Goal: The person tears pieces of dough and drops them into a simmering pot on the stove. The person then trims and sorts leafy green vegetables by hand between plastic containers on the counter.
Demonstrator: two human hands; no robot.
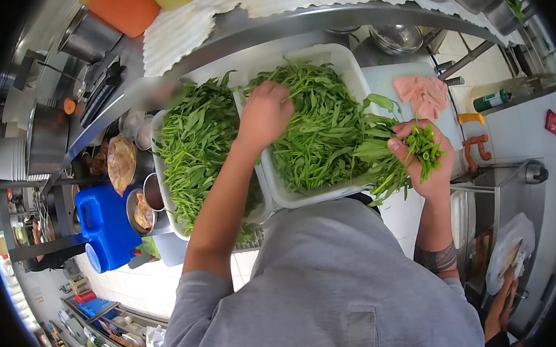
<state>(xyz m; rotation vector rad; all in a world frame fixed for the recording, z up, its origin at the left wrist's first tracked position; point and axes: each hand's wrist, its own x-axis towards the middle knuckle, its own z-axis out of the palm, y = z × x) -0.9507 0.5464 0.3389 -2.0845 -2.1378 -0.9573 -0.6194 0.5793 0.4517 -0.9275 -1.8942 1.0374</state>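
My right hand (431, 158) is closed around a bunch of water spinach (388, 151), its cut stem ends pointing up and leaves hanging to the left. My left hand (266, 114) is over the left side of the right white basket (353, 73), fingers curled at the water spinach (319, 117) there; the fingertips are partly hidden. Long green leaves and stems fill this basket. Beside it, a second white basket (158, 127) holds more water spinach (198, 124).
A cutting board (383, 78) with a pink cloth (423, 96) lies to the right. A metal shelf edge (319, 19) crosses above the baskets. On the left are a blue jerrycan (106, 225) and bowls of meat (121, 164). Another person's arm (499, 309) shows at lower right.
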